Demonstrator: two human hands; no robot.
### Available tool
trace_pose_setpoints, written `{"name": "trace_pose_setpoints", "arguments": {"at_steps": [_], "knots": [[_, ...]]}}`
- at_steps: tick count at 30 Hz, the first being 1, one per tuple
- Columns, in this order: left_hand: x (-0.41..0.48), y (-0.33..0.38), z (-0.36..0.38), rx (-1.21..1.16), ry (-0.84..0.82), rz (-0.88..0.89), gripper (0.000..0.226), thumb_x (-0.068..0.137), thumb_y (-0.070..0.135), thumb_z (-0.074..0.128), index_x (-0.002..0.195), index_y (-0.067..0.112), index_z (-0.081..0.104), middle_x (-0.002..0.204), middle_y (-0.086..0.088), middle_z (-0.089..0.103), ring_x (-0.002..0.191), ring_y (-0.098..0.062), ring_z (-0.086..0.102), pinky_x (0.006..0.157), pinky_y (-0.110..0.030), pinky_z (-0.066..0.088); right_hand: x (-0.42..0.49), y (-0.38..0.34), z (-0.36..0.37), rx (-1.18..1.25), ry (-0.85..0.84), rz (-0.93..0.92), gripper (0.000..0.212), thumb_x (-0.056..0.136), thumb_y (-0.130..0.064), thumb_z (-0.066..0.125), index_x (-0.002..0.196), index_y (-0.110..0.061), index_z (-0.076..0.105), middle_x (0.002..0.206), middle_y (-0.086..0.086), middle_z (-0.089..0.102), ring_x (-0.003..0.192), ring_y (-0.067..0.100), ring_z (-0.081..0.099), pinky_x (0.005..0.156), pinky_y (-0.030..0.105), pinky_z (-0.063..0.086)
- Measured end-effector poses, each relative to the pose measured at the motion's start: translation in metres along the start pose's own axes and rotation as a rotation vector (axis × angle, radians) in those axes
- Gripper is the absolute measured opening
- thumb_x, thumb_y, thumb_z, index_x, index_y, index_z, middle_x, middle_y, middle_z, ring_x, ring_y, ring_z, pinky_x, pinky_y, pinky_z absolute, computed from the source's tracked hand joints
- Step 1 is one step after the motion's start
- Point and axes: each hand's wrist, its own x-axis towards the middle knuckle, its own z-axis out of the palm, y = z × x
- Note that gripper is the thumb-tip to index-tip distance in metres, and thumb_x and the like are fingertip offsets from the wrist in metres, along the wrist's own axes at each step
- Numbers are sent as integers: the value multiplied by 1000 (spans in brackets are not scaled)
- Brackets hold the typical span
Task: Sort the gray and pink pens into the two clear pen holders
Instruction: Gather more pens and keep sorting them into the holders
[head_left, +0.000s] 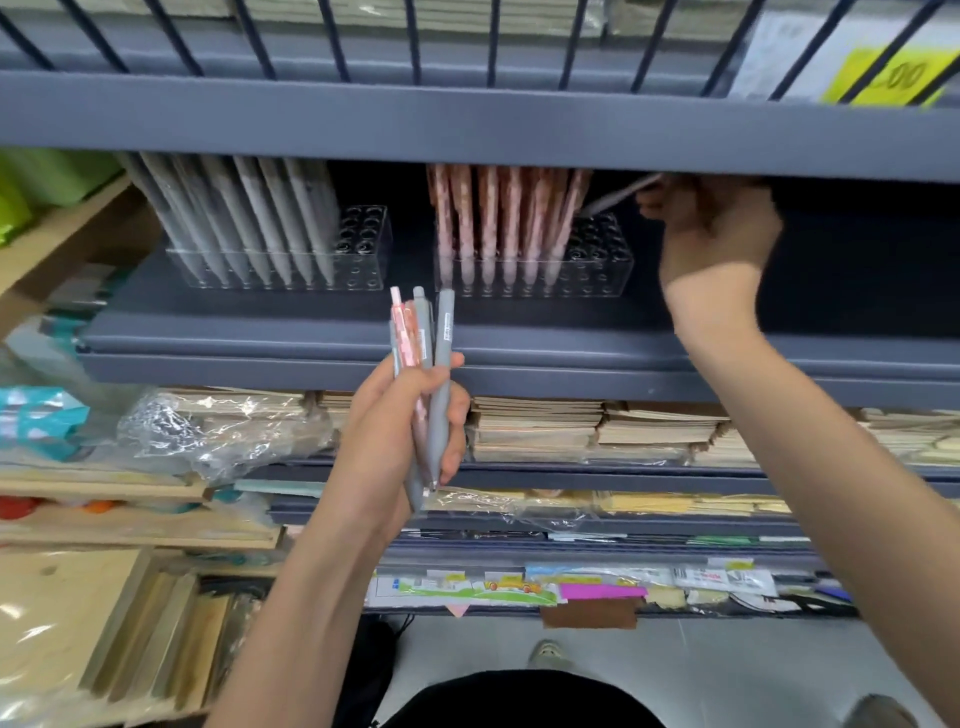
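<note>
Left hand (400, 415) has its fingers wrapped round a mixed bunch of pens (431, 338), gray and pink, in front of the shelf (311, 322). Right hand (717, 234) pinches a single gray pen (618, 195) above the right holder (602, 265) — that one's got pink pens, while the left holder (363, 249) has gray.

Person handling pens at a dark shelf (467, 332) holding two clear holders.
The left hand (400, 421) is gripping a bundle of pens (442, 332), gray and pink, upright in front of the shelf. The right hand (717, 234), blurred, is pinching a single pen (621, 195) slantwise above the right holder (602, 270), where pink pens (498, 223) are standing. Gray pens (249, 223) are leaning in the left holder (363, 249).
</note>
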Motion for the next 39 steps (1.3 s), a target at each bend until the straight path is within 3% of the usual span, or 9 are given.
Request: {"name": "trace_pose_setpoints", "arguments": {"at_steps": [4,7,12,17,20,24,30,34,39], "knots": [[5,-9,13,0,8,27,22,101,17,47,114,4,59,66,-5,58,38,-16,43,36,-23,37,12,1,15,-228,-321,-132,25,82,-15,46,83,-8,70,94,16,72,97,36,67,93,48,51],[8,-16,21,6,24,36,23,101,19,49,115,4,59,70,-6,61,39,-16,44,36,-23,38,19,-4,22,-334,-434,-252,31,90,-19,47,107,-2,67,113,18,68,114,35,58,106,38,39],[11,-24,26,9,34,56,27,96,24,53,115,7,61,72,-7,63,38,-16,44,37,-22,38,28,-11,32,-513,-569,-351,30,102,-15,41,123,-4,60,128,18,60,122,30,51,96,24,27],[8,-24,24,28,28,50,26,98,24,52,118,8,59,75,-7,65,39,-15,44,37,-22,38,41,-11,33,-526,-780,-127,29,104,-24,38,119,-7,57,110,11,61,89,7,50,65,-4,28],[4,-21,21,53,-7,51,18,103,19,48,117,12,55,78,-9,67,38,-14,43,36,-20,36,46,-7,37,-520,-748,-93,30,102,-29,38,112,-12,60,100,-4,57,100,10,51,90,16,26],[-1,-15,15,79,-25,43,17,104,17,47,120,13,50,80,-10,69,36,-15,43,35,-20,35,47,-8,37,-647,-741,-27,34,100,-32,36,109,-13,63,111,6,66,105,22,58,90,26,33],[-11,-6,0,100,-61,13,15,103,17,50,116,11,52,81,-10,70,36,-14,44,34,-20,35,42,-21,41,-685,-718,27,25,93,-34,36,85,-22,57,89,-1,61,92,21,59,88,35,43],[-20,0,-14,132,-83,-3,14,102,22,52,112,12,55,85,-8,71,40,-13,45,35,-21,37,31,-26,41,-733,-732,66,35,89,-42,33,108,-23,56,122,9,62,112,30,59,102,44,44],[-30,7,-32,163,-84,12,25,100,28,54,116,9,56,96,-10,74,42,-12,47,36,-21,39,19,-21,31,-555,-484,48,37,95,-30,40,121,-13,61,120,13,66,106,25,63,102,39,47]]}}
